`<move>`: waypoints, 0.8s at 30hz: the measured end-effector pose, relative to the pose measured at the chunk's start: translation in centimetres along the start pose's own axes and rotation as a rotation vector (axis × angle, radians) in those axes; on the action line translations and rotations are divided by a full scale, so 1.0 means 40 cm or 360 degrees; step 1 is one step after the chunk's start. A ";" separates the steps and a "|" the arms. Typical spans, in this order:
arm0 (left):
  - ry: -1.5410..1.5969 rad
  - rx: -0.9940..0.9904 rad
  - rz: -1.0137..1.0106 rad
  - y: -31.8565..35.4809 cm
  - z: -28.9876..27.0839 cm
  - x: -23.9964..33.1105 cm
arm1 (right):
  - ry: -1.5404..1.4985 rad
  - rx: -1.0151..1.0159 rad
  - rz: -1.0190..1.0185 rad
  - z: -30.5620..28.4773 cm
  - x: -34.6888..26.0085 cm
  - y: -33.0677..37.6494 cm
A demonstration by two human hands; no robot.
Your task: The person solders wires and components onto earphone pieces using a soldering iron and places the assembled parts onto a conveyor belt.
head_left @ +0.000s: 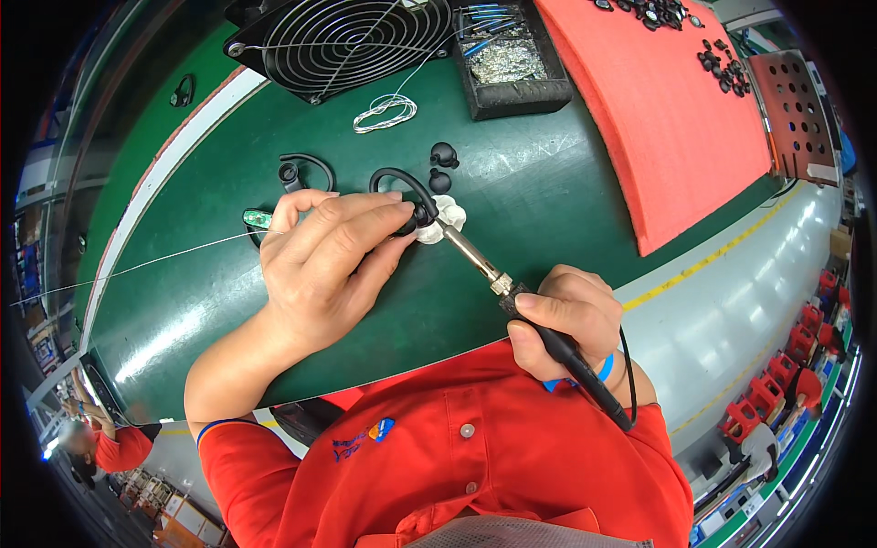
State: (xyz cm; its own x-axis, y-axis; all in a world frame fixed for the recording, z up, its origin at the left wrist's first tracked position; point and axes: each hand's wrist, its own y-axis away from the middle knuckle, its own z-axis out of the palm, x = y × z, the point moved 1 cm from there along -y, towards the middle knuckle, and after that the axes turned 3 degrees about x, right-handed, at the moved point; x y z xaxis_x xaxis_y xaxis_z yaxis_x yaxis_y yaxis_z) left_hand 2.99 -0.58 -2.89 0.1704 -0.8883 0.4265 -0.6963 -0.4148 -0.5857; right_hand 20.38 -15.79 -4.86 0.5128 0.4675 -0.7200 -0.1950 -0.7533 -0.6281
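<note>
My left hand (324,256) pinches a black ear-hook earphone (391,173) over the green table (493,310). Its fingers partly hide the earphone's body. In my right hand (574,315) is a soldering iron (475,258), held by its black handle, its tip right by the earphone; contact cannot be made out. Beneath the tip lies a white lobed piece (451,214). A thin wire (146,268) runs from the left to my left hand. Beside that hand are another black ear hook (315,163) and a small green circuit board (258,218). Two small black parts (443,153) lie beyond the earphone.
At the back stand a black fan (361,41) with a wire guard and a black box (521,102) holding crumpled silvery material and blue sticks. Coiled pale wire (385,114) lies before the fan. A pink foam sheet (662,151) covers the right side, with many black parts (726,73) on it.
</note>
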 end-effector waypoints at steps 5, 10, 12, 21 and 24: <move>-0.0015 0.0001 0.0014 0.003 0.000 0.002 | 0.0008 -0.0005 0.0041 -0.008 -0.007 0.004; -0.0024 -0.0006 0.0016 0.006 0.000 0.002 | -0.0045 0.0131 0.0080 -0.007 -0.002 0.006; -0.0020 0.0002 0.0023 0.006 0.001 -0.001 | -0.0103 0.0181 0.0073 -0.007 -0.001 0.003; 0.0050 -0.0378 -0.0427 -0.016 -0.020 0.027 | 0.0471 -0.0611 0.0033 -0.006 0.007 -0.123; 0.0179 -0.0332 -0.0412 -0.008 -0.024 0.019 | 0.0435 -0.0729 -0.0012 0.040 0.013 -0.173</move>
State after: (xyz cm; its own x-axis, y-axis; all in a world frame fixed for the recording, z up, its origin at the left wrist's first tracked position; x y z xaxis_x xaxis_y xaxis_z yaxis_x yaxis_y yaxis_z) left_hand 2.67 -0.93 -1.72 0.2903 -0.7269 0.6224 -0.7696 -0.5639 -0.2996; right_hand 20.66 -9.59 -1.37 0.7239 0.3821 -0.5744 0.1631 -0.9038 -0.3956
